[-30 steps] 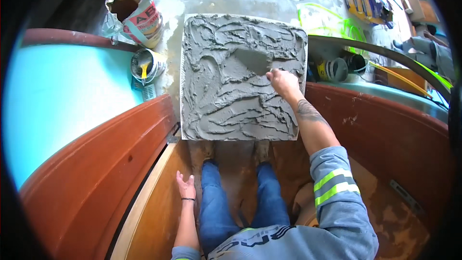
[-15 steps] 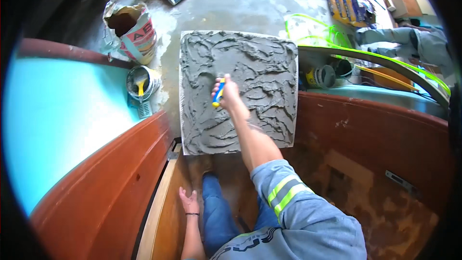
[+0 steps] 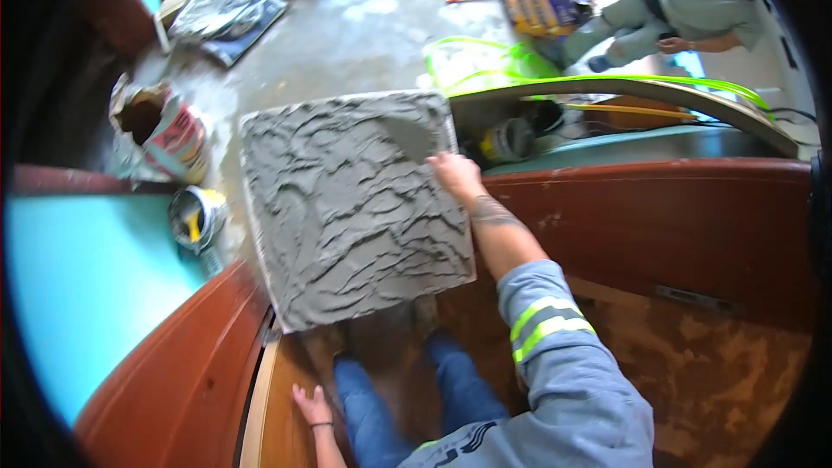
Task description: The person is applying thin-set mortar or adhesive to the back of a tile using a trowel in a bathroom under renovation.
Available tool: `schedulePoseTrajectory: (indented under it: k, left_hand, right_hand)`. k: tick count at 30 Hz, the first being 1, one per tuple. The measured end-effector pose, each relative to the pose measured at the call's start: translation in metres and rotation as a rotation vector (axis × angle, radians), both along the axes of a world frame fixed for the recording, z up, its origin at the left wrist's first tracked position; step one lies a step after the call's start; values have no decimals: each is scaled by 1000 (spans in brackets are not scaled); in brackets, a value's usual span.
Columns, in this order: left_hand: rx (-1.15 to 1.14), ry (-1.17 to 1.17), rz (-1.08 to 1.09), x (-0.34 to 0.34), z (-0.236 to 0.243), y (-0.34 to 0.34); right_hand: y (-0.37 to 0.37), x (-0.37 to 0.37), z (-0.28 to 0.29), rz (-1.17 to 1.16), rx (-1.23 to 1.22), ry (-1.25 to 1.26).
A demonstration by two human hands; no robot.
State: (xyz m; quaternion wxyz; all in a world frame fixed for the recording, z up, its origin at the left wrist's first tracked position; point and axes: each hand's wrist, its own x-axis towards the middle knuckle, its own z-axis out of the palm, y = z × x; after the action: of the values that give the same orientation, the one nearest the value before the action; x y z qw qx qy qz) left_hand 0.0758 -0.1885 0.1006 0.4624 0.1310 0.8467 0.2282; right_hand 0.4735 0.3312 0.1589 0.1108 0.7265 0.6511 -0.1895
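A square tile [image 3: 247, 147] with a pale rim is covered in ridged grey mortar [image 3: 355, 217]. My right hand [image 3: 457, 176] is closed at the tile's right edge, toward its far corner. It grips a trowel, whose blue-and-yellow handle showed earlier but is now hidden by my fingers; the blade cannot be made out against the mortar. Beside the wooden panel at the lower left, my left hand [image 3: 312, 405] hangs low with its fingers apart, holding nothing.
Left of the tile stand an open paper sack [image 3: 173, 143] and a bucket [image 3: 198, 215] with a yellow-handled tool. Reddish-brown wooden panels [image 3: 659, 225] flank me. Bright green netting [image 3: 477, 62] lies beyond, near filled bags [image 3: 542, 10]. Another person [image 3: 685, 13] is at the far right.
My right hand has swept from the tile's middle to its right edge. The view has shifted, so the tile now appears lower, further left and slightly turned. My left hand stays low with fingers apart.
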Motion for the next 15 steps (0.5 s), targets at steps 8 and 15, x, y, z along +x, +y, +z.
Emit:
schedulePoseTrajectory:
  k: [8, 15]
  left_hand:
    - [-90, 62, 38, 23, 40, 7]
    - [-55, 20, 110, 55, 39, -9]
  right_hand:
    - [-50, -2, -9, -1195, -281, 1233]
    - [1, -18, -48, -1056, -412, 1231]
